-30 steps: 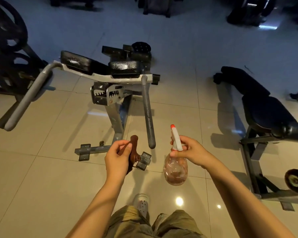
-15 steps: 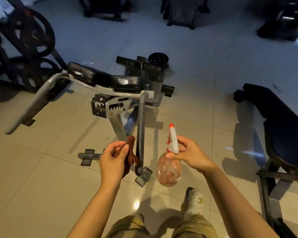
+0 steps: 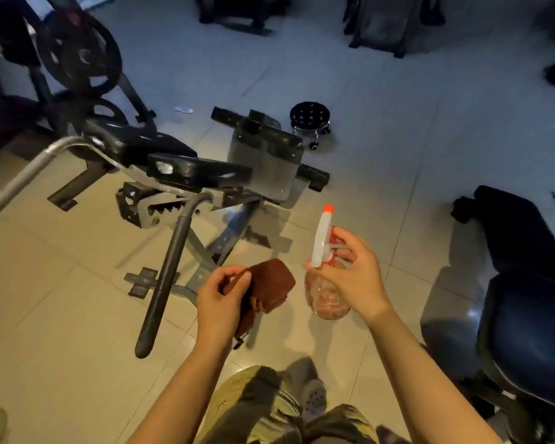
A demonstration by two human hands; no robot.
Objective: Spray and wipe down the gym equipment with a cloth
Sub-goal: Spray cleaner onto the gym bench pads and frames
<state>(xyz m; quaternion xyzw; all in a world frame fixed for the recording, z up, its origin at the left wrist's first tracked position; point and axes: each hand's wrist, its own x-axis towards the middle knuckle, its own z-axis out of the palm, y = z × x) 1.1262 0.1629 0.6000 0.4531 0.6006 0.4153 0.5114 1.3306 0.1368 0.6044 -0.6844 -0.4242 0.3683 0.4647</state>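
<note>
Brown cloth [image 3: 271, 288] now unfolded wider; hands closer to bench [image 3: 199, 174].

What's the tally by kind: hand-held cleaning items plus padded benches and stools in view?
Clear plastic spray bottle with white-and-orange trigger head, held by the right hand: 1
Folded brown cloth, held by the left hand: 1
Black padded benches: 2
Round black wheeled stool: 1
Total: 5
</note>
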